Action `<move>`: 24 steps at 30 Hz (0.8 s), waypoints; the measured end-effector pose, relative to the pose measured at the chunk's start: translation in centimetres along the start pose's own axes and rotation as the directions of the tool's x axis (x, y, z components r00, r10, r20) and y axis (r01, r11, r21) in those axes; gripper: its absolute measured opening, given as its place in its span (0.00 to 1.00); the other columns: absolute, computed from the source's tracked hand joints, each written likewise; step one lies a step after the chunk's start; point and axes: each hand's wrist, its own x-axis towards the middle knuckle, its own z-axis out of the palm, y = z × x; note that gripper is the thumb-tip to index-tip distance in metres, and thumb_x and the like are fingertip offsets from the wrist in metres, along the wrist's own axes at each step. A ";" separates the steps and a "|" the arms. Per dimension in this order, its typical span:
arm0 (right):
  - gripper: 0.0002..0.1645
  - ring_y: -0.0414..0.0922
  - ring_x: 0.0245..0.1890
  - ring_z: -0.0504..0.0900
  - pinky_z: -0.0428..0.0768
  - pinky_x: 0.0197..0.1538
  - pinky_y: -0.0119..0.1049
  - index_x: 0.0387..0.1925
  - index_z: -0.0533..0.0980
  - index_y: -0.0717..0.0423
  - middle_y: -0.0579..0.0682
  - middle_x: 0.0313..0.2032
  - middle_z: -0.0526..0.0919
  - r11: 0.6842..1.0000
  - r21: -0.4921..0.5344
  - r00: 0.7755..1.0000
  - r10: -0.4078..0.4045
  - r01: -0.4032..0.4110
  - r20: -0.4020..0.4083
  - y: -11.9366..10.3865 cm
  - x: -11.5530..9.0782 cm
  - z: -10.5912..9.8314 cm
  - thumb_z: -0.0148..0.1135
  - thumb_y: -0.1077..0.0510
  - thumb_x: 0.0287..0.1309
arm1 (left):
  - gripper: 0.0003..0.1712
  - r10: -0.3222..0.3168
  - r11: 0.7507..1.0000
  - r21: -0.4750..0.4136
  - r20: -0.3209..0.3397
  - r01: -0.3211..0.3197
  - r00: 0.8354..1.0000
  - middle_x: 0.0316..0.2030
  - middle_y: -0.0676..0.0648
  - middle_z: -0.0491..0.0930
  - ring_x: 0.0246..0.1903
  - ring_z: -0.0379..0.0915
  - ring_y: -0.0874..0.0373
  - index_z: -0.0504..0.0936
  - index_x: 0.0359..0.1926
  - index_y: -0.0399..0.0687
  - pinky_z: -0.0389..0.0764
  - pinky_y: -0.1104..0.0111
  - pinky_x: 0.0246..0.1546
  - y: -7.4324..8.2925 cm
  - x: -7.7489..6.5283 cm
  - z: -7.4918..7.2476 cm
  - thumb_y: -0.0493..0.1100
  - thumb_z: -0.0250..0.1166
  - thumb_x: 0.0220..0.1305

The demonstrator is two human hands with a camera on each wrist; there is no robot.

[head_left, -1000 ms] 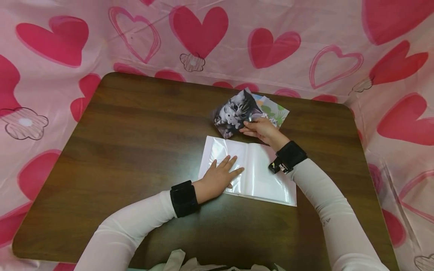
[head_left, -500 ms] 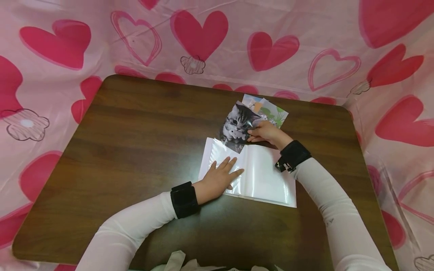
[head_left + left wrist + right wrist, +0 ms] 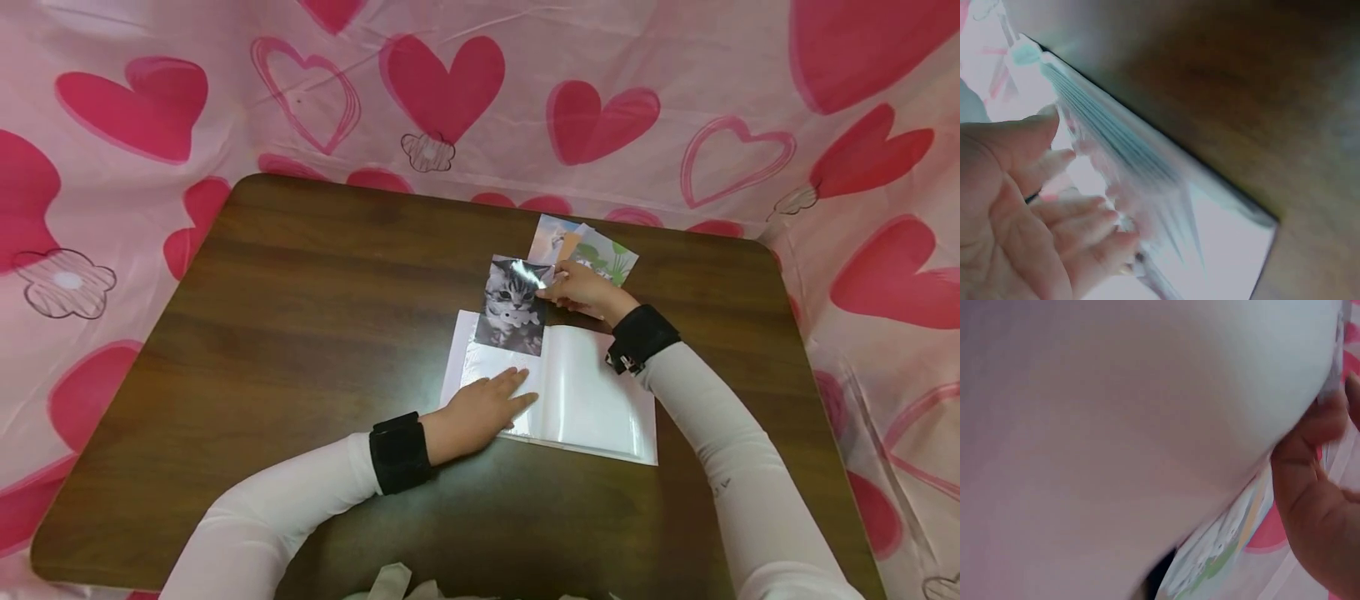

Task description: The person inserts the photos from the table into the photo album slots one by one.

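An open photo album (image 3: 596,396) with glossy clear pockets lies on the table. My left hand (image 3: 480,414) rests on its left page, fingers spread. In the left wrist view, the fingers (image 3: 1094,256) lie by the album's stacked page edges (image 3: 1116,134). A grey kitten photo (image 3: 510,312) stands upright over the top of the left page, its lower part overlapping the pocket. My right hand (image 3: 585,292) pinches this photo at its upper right edge. In the right wrist view, a pale blurred surface covers most of the picture beside my right hand (image 3: 1316,500).
Other picture cards (image 3: 607,252), one blue and one with green plants, lie behind the album, partly under my right hand. The brown wooden table (image 3: 315,300) has rounded corners. A pink heart-patterned cloth (image 3: 517,92) hangs around its back and sides.
My right hand has brought the kitten photo down and left onto the left page, turning it from slanted to upright. My left hand has slid slightly lower on the page.
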 end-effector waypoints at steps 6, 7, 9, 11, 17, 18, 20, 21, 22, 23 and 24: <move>0.23 0.41 0.17 0.71 0.70 0.22 0.29 0.59 0.71 0.66 0.52 0.26 0.75 0.986 -0.035 0.974 -0.165 0.161 -0.153 -0.6 0.9 0.0 0.55 0.61 0.65 | 0.25 0.153 0.984 0.093 0.001 -0.153 0.988 0.67 0.44 0.66 0.66 0.59 0.52 0.72 0.65 0.51 0.77 0.62 0.54 0.5 -1.4 0.1 0.37 0.56 0.67; 0.20 0.41 0.16 0.70 0.69 0.21 0.29 0.56 0.74 0.67 0.51 0.24 0.75 0.983 -0.060 0.969 -0.182 0.175 -0.164 -0.7 1.0 0.1 0.55 0.62 0.65 | 0.25 0.162 0.981 0.109 0.002 -0.162 0.987 0.67 0.44 0.67 0.66 0.60 0.53 0.72 0.65 0.50 0.77 0.63 0.54 0.6 -1.6 0.1 0.36 0.55 0.67; 0.16 0.40 0.15 0.70 0.68 0.19 0.28 0.49 0.79 0.69 0.47 0.21 0.76 0.979 -0.100 0.964 -0.196 0.180 -0.180 -0.8 1.0 0.2 0.57 0.64 0.63 | 0.24 0.172 0.978 0.125 -0.002 -0.170 0.985 0.67 0.45 0.67 0.66 0.60 0.53 0.73 0.64 0.50 0.77 0.64 0.53 0.7 -1.6 0.1 0.36 0.54 0.67; 0.14 0.40 0.15 0.70 0.68 0.20 0.27 0.46 0.80 0.70 0.45 0.20 0.77 0.981 -0.082 0.970 -0.186 0.174 -0.156 -0.8 1.0 0.4 0.58 0.65 0.61 | 0.24 0.176 0.977 0.127 -0.008 -0.173 0.984 0.66 0.45 0.68 0.65 0.61 0.53 0.74 0.63 0.49 0.78 0.64 0.53 0.6 -1.6 0.1 0.36 0.53 0.67; 0.15 0.42 0.20 0.71 0.68 0.26 0.32 0.45 0.82 0.68 0.49 0.29 0.80 0.983 -0.106 0.988 -0.151 0.151 0.012 -0.8 0.2 1.1 0.60 0.62 0.61 | 0.24 0.172 0.978 0.119 0.012 -0.172 0.985 0.67 0.45 0.68 0.66 0.60 0.54 0.73 0.64 0.48 0.78 0.65 0.53 0.6 -1.5 0.0 0.37 0.53 0.68; 0.15 0.42 0.20 0.71 0.68 0.26 0.33 0.45 0.82 0.67 0.51 0.30 0.80 0.977 -0.143 0.988 -0.155 0.156 0.022 -0.9 0.1 1.1 0.60 0.61 0.61 | 0.24 0.171 0.978 0.120 0.014 -0.171 0.985 0.67 0.45 0.67 0.66 0.59 0.54 0.73 0.64 0.48 0.77 0.65 0.53 0.6 -1.5 0.0 0.37 0.53 0.68; 0.14 0.43 0.20 0.71 0.68 0.26 0.34 0.44 0.83 0.64 0.54 0.31 0.80 0.969 -0.186 0.986 -0.162 0.164 0.027 -0.9 0.0 1.2 0.60 0.59 0.61 | 0.24 0.173 0.977 0.124 0.014 -0.174 0.985 0.67 0.45 0.67 0.66 0.59 0.53 0.73 0.64 0.48 0.77 0.65 0.54 0.6 -1.5 -0.1 0.37 0.53 0.68; 0.14 0.44 0.21 0.71 0.68 0.27 0.34 0.44 0.83 0.64 0.55 0.33 0.80 0.968 -0.188 0.986 -0.166 0.168 0.026 -0.9 0.0 1.2 0.60 0.59 0.62 | 0.24 0.176 0.976 0.127 0.010 -0.176 0.984 0.67 0.45 0.67 0.66 0.59 0.53 0.73 0.64 0.48 0.77 0.65 0.54 0.6 -1.5 0.0 0.37 0.53 0.68; 0.15 0.45 0.21 0.71 0.68 0.27 0.35 0.44 0.83 0.65 0.56 0.34 0.80 0.966 -0.191 0.985 -0.173 0.174 0.023 -0.9 0.0 1.2 0.60 0.59 0.62 | 0.23 0.180 0.976 0.126 0.007 -0.179 0.984 0.67 0.45 0.67 0.66 0.59 0.53 0.73 0.64 0.48 0.76 0.65 0.55 0.6 -1.5 0.1 0.37 0.53 0.68; 0.14 0.45 0.22 0.71 0.69 0.28 0.35 0.44 0.83 0.65 0.56 0.35 0.81 0.966 -0.192 0.984 -0.175 0.176 0.018 -0.8 0.0 1.2 0.60 0.59 0.62 | 0.23 0.185 0.975 0.128 0.003 -0.184 0.983 0.67 0.44 0.67 0.66 0.59 0.52 0.73 0.64 0.48 0.75 0.64 0.56 0.6 -1.5 0.1 0.37 0.53 0.68; 0.14 0.44 0.22 0.71 0.70 0.29 0.35 0.44 0.83 0.65 0.57 0.35 0.81 0.964 -0.197 0.984 -0.178 0.178 0.016 -0.8 0.0 1.1 0.60 0.59 0.62 | 0.23 0.189 0.973 0.134 -0.001 -0.187 0.982 0.67 0.44 0.67 0.66 0.59 0.52 0.73 0.64 0.47 0.74 0.64 0.57 0.5 -1.5 0.2 0.37 0.53 0.68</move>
